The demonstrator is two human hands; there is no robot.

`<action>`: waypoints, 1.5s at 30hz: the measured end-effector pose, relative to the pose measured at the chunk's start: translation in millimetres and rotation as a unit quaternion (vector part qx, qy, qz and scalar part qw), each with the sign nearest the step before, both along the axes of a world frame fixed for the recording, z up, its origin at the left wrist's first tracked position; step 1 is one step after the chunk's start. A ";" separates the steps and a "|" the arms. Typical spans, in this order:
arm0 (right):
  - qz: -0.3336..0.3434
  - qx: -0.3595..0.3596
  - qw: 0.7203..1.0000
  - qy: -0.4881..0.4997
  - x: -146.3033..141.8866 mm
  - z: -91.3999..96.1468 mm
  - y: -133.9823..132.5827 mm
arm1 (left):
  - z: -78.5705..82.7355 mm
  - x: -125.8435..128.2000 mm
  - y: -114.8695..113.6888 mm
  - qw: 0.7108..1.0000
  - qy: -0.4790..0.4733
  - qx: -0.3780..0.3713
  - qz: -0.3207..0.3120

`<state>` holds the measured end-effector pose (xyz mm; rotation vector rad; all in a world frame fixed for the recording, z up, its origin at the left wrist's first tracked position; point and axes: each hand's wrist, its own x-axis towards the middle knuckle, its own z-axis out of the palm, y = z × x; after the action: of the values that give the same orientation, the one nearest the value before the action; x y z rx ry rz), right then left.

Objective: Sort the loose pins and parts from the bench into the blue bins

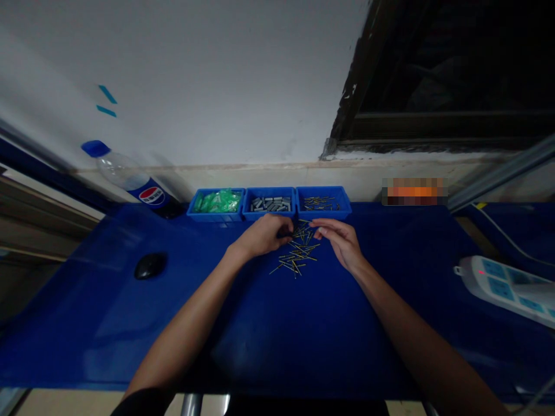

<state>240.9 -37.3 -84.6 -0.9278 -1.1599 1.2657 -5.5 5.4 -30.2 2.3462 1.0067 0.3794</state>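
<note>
A loose pile of long, thin, brass-coloured screws lies on the blue tabletop. At the pile's upper left, my left hand is closed, its fingers curled and thumb bent inward. Whatever it may hold is hidden. My right hand reaches in from the other side, thumb and forefinger drawn together at the pile's upper right. A thin screw appears to stick out leftward from its fingertips. Just behind the hands, similar screws lie in the right blue bin.
The middle bin holds grey metal cylinders; the left bin holds green plastic pieces. A cola bottle leans at the back left, with a black mouse nearer. A white power strip lies right. A wall rises behind.
</note>
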 end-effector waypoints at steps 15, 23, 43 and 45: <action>0.004 -0.003 1.000 0.003 -2.6 8.4 -1.6 | -8.2 1.5 0.0 0.998 0.057 -0.001 -0.021; 0.004 -0.004 1.000 0.008 -3.5 12.0 -2.3 | -11.9 -2.8 2.7 0.999 0.041 0.006 -0.002; 0.080 -0.002 0.996 -0.045 2.6 -1.4 -0.5 | 7.2 11.4 -2.7 0.997 -0.068 -0.004 0.035; 0.076 -0.004 0.996 -0.042 2.1 -2.0 -0.4 | 7.8 11.7 -3.2 0.997 -0.065 -0.005 0.036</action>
<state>243.0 -37.7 -86.6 -0.9208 -1.3133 1.3642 6.2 2.2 -22.4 2.2483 1.0294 0.5467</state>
